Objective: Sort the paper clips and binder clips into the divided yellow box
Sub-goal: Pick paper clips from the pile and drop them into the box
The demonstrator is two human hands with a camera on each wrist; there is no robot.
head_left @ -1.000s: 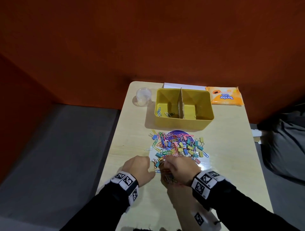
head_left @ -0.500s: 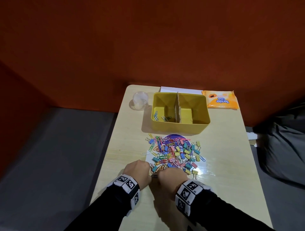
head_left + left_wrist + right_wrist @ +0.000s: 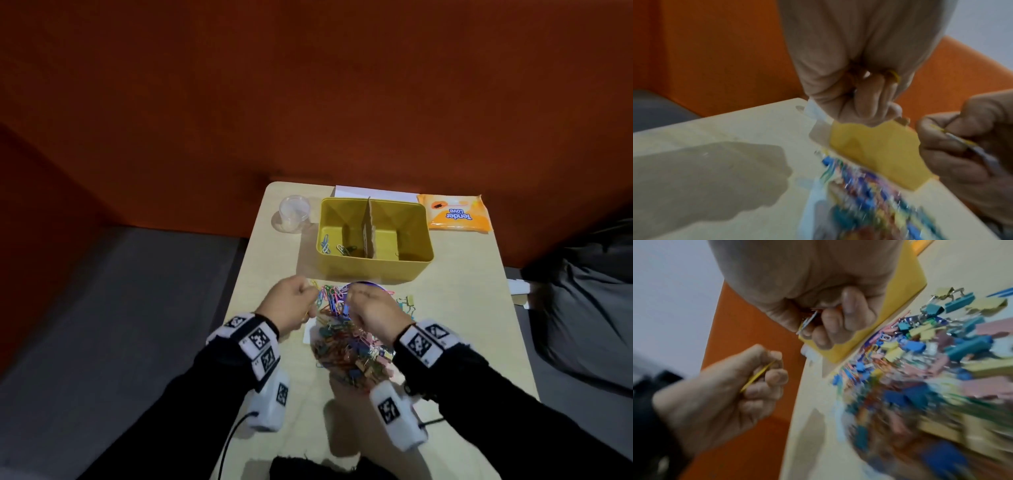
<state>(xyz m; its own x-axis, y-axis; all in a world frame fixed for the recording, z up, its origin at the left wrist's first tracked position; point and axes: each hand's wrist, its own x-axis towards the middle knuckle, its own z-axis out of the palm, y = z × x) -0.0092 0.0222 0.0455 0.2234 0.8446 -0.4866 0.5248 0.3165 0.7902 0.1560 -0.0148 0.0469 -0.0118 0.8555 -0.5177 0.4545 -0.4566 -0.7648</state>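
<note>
The divided yellow box (image 3: 373,267) stands at the far middle of the table, with a few paper clips (image 3: 331,245) in its left compartment. A colourful pile of paper clips and binder clips (image 3: 346,342) lies in front of it. Both hands hover as fists over the pile's far end, just short of the box. My left hand (image 3: 291,305) grips a yellow paper clip (image 3: 758,376) in its curled fingers. My right hand (image 3: 373,310) grips a small bunch of paper clips (image 3: 807,321). The right compartment looks nearly bare.
A clear plastic cup (image 3: 294,213) sits left of the box, an orange tissue pack (image 3: 454,216) to its right, and white paper (image 3: 370,192) behind it. The table's left edge runs close by my left wrist. A dark bag (image 3: 582,308) lies off the right side.
Both hands have left the near edge of the pile, risen and moved forward toward the yellow box, now holding clips.
</note>
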